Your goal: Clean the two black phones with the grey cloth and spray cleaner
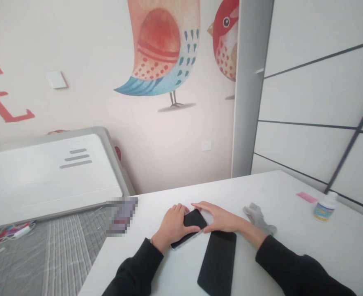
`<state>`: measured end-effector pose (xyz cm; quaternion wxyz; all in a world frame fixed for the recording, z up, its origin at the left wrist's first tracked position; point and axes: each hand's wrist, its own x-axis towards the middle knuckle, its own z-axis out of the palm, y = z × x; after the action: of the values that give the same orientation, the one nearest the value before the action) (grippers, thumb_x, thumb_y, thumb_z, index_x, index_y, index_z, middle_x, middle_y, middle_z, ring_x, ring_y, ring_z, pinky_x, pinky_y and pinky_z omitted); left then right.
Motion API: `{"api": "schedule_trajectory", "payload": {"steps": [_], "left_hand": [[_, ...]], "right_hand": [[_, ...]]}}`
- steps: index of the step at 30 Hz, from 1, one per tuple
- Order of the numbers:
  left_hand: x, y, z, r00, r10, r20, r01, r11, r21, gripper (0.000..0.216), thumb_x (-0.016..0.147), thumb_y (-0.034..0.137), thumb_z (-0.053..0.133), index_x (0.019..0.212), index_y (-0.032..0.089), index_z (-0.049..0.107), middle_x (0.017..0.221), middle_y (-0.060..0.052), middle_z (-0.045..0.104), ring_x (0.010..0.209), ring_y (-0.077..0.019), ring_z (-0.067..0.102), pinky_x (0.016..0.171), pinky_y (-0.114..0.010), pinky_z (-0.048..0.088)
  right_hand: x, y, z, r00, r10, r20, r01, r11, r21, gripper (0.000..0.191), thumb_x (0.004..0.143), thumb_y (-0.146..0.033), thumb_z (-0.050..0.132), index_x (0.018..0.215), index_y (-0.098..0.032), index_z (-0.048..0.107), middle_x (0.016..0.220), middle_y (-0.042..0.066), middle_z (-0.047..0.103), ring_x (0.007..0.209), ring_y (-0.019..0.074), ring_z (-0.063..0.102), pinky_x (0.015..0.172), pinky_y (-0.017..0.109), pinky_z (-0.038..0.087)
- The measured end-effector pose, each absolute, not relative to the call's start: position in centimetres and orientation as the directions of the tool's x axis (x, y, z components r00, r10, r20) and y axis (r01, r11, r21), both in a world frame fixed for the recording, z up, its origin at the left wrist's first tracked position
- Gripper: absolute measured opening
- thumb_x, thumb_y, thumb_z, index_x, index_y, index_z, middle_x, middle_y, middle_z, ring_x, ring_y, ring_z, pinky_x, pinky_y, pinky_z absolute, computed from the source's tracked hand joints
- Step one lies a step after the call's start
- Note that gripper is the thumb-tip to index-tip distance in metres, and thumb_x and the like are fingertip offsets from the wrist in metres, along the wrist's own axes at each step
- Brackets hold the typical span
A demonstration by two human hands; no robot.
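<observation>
A black smartphone (196,219) with a clear edge, like a transparent case, lies on the white table. My left hand (175,224) grips its left side, thumb across the dark face and fingers over the far edge. At its right end, my right hand (220,217) holds the corner between thumb and fingers. A larger flat black slab (217,263), perhaps a tablet, lies just below my right hand. Past my right wrist rests a crumpled grey cloth (258,218). The phone's far-left part is hidden under my left hand.
On the table's (292,255) right stand a white bottle (325,206) with a coloured label and a pink strip (306,197). A blurred-out item (122,216) lies at the left edge. A grey-striped bed (61,250) with a white headboard (42,172) adjoins the table.
</observation>
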<state>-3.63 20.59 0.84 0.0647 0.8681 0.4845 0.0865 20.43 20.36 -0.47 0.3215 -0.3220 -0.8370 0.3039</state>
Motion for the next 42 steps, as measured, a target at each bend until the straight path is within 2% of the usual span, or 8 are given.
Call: {"api": "schedule_trajectory", "payload": {"steps": [3, 7, 13, 18, 25, 32, 35, 42], "left_hand": [[-4.1, 19.8, 1.5, 0.487, 0.871, 0.064, 0.844, -0.489, 0.221, 0.055, 0.086, 0.066, 0.074, 0.110, 0.018, 0.063, 0.106, -0.011, 0.073, 0.102, -0.0316, 0.069, 0.089, -0.039, 0.050], [-4.5, 18.6, 2.8, 0.423, 0.905, 0.040, 0.877, -0.420, 0.233, 0.061, 0.089, 0.065, 0.071, 0.125, 0.019, 0.055, 0.098, -0.008, 0.077, 0.091, -0.0334, 0.075, 0.076, -0.037, 0.050], [-3.5, 16.8, 4.0, 0.429, 0.902, 0.043, 0.883, -0.429, 0.190, 0.075, 0.082, 0.058, 0.082, 0.140, 0.022, 0.051, 0.115, -0.013, 0.077, 0.107, -0.0413, 0.074, 0.085, -0.044, 0.052], [-3.0, 16.6, 4.1, 0.431, 0.900, 0.062, 0.874, -0.434, 0.220, 0.053, 0.079, 0.054, 0.086, 0.116, 0.022, 0.066, 0.118, -0.012, 0.072, 0.104, -0.0380, 0.073, 0.088, -0.043, 0.051], [-7.6, 18.8, 3.2, 0.368, 0.928, 0.061, 0.781, -0.344, 0.521, 0.037, 0.100, 0.056, 0.056, 0.098, 0.021, 0.068, 0.099, -0.004, 0.074, 0.095, -0.0237, 0.069, 0.090, -0.039, 0.049], [-10.6, 20.4, 1.0, 0.449, 0.892, -0.045, 0.513, -0.216, 0.831, 0.040, 0.099, 0.056, 0.062, 0.109, 0.017, 0.066, 0.088, 0.000, 0.066, 0.075, -0.0156, 0.063, 0.075, -0.035, 0.056], [-10.2, 20.4, 0.2, 0.407, 0.913, -0.032, 0.395, -0.144, 0.907, 0.039, 0.100, 0.053, 0.062, 0.117, 0.018, 0.063, 0.085, 0.002, 0.063, 0.070, -0.0140, 0.062, 0.071, -0.033, 0.056], [-9.3, 20.4, -1.4, 0.346, 0.936, -0.063, 0.228, -0.019, 0.974, 0.029, 0.101, 0.045, 0.065, 0.109, 0.017, 0.064, 0.081, 0.004, 0.061, 0.063, -0.0104, 0.058, 0.063, -0.028, 0.055]], "right_hand": [[20.2, 20.6, -0.7, -0.612, 0.729, 0.306, 0.309, 0.577, -0.756, 0.064, 0.095, -0.045, 0.076, 0.149, -0.022, 0.052, 0.149, 0.013, 0.055, 0.134, 0.0338, 0.056, 0.114, 0.063, 0.043], [19.7, 20.1, -0.9, -0.583, 0.758, 0.291, 0.236, 0.501, -0.832, 0.086, 0.088, -0.046, 0.083, 0.159, -0.025, 0.039, 0.163, 0.015, 0.040, 0.145, 0.0374, 0.044, 0.123, 0.064, 0.031], [18.8, 20.0, -2.0, -0.522, 0.833, 0.185, 0.094, 0.272, -0.958, 0.048, 0.104, -0.047, 0.063, 0.143, -0.021, 0.057, 0.143, 0.012, 0.060, 0.124, 0.0289, 0.063, 0.105, 0.054, 0.053], [19.1, 20.5, -2.7, -0.534, 0.838, 0.109, 0.053, 0.162, -0.985, 0.036, 0.103, -0.045, 0.067, 0.125, -0.017, 0.066, 0.126, 0.009, 0.068, 0.111, 0.0246, 0.068, 0.098, 0.048, 0.057], [19.5, 20.6, -3.5, -0.447, 0.891, 0.081, 0.034, 0.108, -0.994, 0.035, 0.102, -0.044, 0.068, 0.125, -0.017, 0.066, 0.126, 0.008, 0.067, 0.109, 0.0240, 0.068, 0.095, 0.047, 0.058], [19.5, 21.2, -4.2, -0.297, 0.949, 0.109, 0.023, 0.121, -0.992, 0.036, 0.103, -0.046, 0.065, 0.127, -0.018, 0.065, 0.128, 0.009, 0.066, 0.111, 0.0245, 0.067, 0.096, 0.047, 0.058], [19.7, 21.2, -3.6, -0.310, 0.942, 0.131, 0.014, 0.142, -0.990, 0.038, 0.103, -0.046, 0.065, 0.129, -0.019, 0.064, 0.130, 0.009, 0.065, 0.113, 0.0252, 0.067, 0.098, 0.048, 0.057], [20.4, 20.8, -3.3, -0.447, 0.889, 0.096, -0.003, 0.106, -0.994, 0.047, 0.102, -0.041, 0.068, 0.143, -0.021, 0.055, 0.131, 0.010, 0.065, 0.110, 0.0252, 0.068, 0.096, 0.048, 0.059]]}}
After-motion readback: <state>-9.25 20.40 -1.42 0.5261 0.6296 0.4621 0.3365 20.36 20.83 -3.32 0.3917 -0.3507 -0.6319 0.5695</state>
